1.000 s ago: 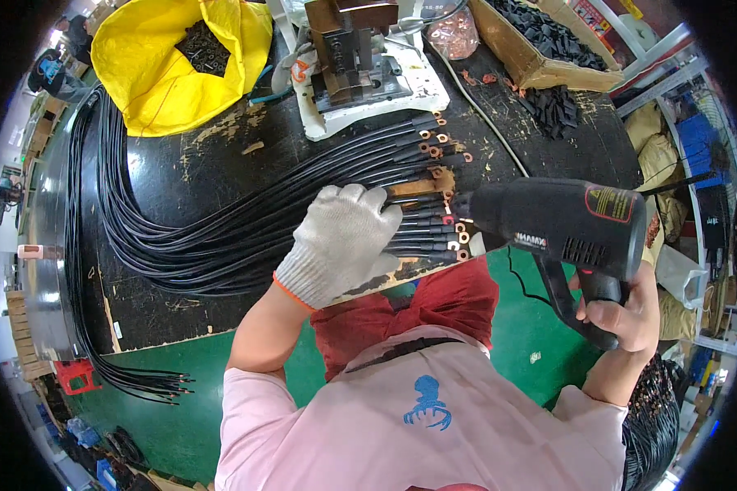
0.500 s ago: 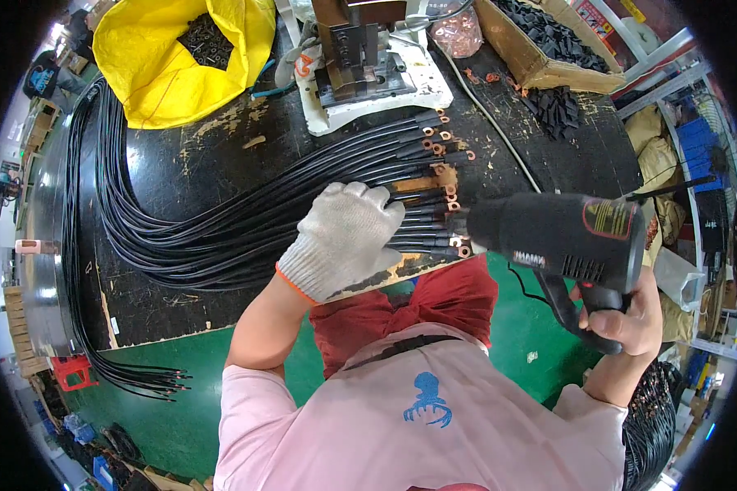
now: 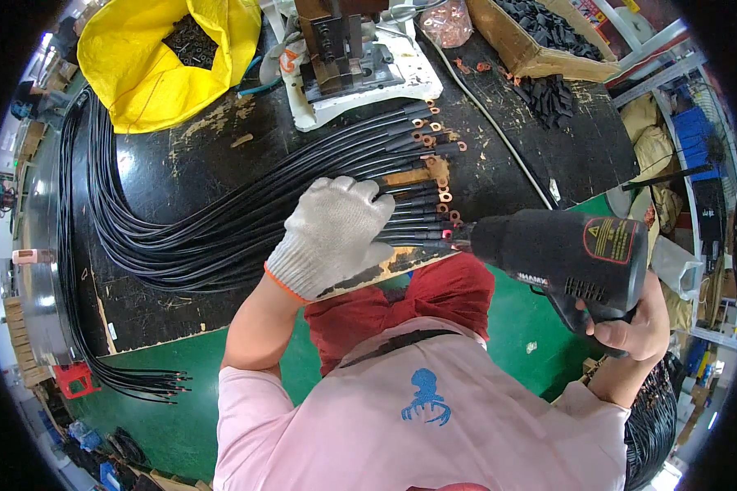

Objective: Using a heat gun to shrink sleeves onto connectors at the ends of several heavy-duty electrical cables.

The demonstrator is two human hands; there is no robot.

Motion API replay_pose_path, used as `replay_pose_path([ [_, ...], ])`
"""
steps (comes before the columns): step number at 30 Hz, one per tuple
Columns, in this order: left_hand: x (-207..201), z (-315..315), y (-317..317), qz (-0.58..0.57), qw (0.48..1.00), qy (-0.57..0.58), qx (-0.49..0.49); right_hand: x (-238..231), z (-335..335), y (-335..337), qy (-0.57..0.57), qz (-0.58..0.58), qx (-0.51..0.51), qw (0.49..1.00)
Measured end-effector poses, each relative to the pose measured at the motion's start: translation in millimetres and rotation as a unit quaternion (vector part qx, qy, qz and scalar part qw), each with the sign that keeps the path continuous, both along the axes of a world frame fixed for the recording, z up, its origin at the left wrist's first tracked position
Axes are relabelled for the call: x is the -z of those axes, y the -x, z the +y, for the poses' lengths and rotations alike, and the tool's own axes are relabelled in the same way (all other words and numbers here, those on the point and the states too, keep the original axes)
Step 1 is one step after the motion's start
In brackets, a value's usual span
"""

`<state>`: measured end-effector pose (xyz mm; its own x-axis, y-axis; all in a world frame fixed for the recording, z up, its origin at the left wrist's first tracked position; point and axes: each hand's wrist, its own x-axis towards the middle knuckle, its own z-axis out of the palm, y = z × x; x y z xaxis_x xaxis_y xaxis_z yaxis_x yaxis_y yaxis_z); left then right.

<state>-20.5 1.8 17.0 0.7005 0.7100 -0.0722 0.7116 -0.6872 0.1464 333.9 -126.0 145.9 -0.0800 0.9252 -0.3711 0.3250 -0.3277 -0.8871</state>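
heat gun [image 3: 561, 252] at the copper tips [image 3: 445, 193] of black cables [image 3: 221, 214]

the right hand [image 3: 643, 331] has its fingers wrapped around the heat gun's handle, the nozzle [image 3: 462, 236] just beside the lowest tips. the gloved left hand [image 3: 336, 233] lies over the cables, fingers bent and close together; whether they grip cannot be told. the cables curve across the dark table [image 3: 184, 172], near a white-based press [image 3: 329, 49] and a yellow bag [image 3: 131, 86].

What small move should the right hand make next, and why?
Perhaps the right hand should sweep the heat gun toward the farther cable ends: its nozzle points at the nearest ones, and the gloved left hand rests on the cables.
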Motion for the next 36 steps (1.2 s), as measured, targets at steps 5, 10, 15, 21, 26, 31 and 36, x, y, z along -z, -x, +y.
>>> replay_pose_path([
  [5, 2.1, -2.1, 3.9, 0.0, 1.0, -0.012, -0.011, 10.9, 2.1, 0.2, -0.037, 0.035, -0.03, 0.998],
  [10, 1.0, -0.9, 1.0, 0.002, 1.0, -0.004, -0.02, 13.4, 9.6, 12.3, -0.043, 0.037, 0.014, 0.998],
  [15, -0.6, 1.7, 8.5, -0.049, 0.999, 0.019, 0.003, 28.9, 24.9, 24.6, -0.078, 0.036, 0.078, 0.993],
  [21, 13.9, 18.5, 2.0, -0.087, 0.979, -0.14, -0.121, 42.9, 34.5, 18.1, -0.124, 0.048, 0.088, 0.987],
  [26, 24.2, 23.6, 3.1, -0.075, 0.982, -0.133, -0.112, 44.7, 33.0, 8.9, -0.129, 0.05, 0.097, 0.986],
  [31, 25.4, 22.6, 4.8, -0.079, 0.986, -0.122, -0.086, 43.1, 28.3, -3.0, -0.103, 0.052, 0.083, 0.99],
  [36, 23.9, 21.1, 5.3, -0.071, 0.987, -0.121, -0.078, 42.3, 21.9, -4.6, -0.091, 0.043, 0.101, 0.99],
])
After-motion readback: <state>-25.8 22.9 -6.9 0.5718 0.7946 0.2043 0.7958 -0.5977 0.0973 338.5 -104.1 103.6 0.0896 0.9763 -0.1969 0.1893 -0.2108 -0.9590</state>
